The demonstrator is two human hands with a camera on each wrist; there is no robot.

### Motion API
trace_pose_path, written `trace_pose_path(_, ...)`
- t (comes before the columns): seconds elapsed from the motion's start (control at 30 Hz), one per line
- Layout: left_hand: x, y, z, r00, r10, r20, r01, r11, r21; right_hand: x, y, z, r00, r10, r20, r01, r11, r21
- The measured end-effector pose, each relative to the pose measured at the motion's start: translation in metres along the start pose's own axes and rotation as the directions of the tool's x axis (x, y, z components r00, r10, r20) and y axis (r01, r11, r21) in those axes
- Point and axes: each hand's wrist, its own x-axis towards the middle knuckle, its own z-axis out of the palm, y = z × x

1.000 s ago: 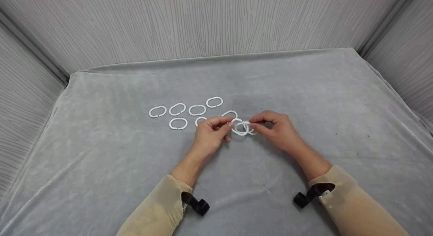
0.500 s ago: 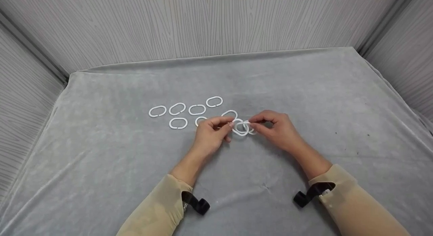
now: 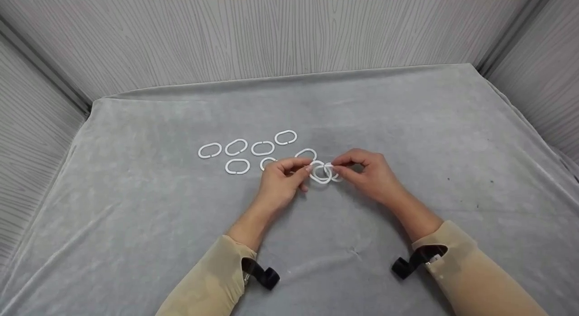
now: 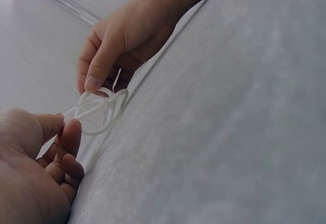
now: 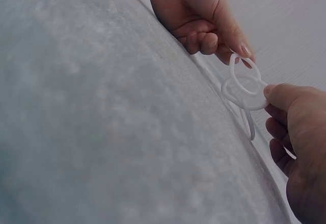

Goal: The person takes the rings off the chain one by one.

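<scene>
Between finger and thumb, my left hand (image 3: 279, 182) pinches a white oval ring (image 5: 232, 67) by its end. My right hand (image 3: 371, 175) pinches a second white ring (image 5: 224, 90), which crosses the first one. From the right hand's ring a further white ring (image 5: 251, 128) hangs down, seen edge-on in the right wrist view. Both hands are close together over the grey cloth, fingertips a short way apart. The left wrist view shows the rings overlapping, and whether the first two are linked I cannot tell. The gaps in the held rings are not clear.
Several loose white rings, such as one split oval ring (image 3: 237, 172), lie on the grey cloth (image 3: 135, 216) left of and beyond the hands. One ring (image 3: 268, 159) is partly covered by the left hand. A wood-patterned panel (image 3: 280, 35) rises behind the table.
</scene>
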Motion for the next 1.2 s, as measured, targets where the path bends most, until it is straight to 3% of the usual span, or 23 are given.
trace_pose_path(0.43, -0.0021, -0.0014, -0.0004, 1.0, 0.013, 0.011, -0.013, 1.0, 0.006, -0.0003, 0.0016, 0.0024, 1.0, -0.025, 0.001, 0.025, 1.0, 0.005)
trace_pose_path(1.2, -0.0009, -0.0011, 0.0012, 1.0, 0.013, 0.013, -0.013, 0.999, 0.03, -0.0003, -0.0002, -0.0007, 1.0, 0.018, 0.009, -0.018, 1.0, -0.023)
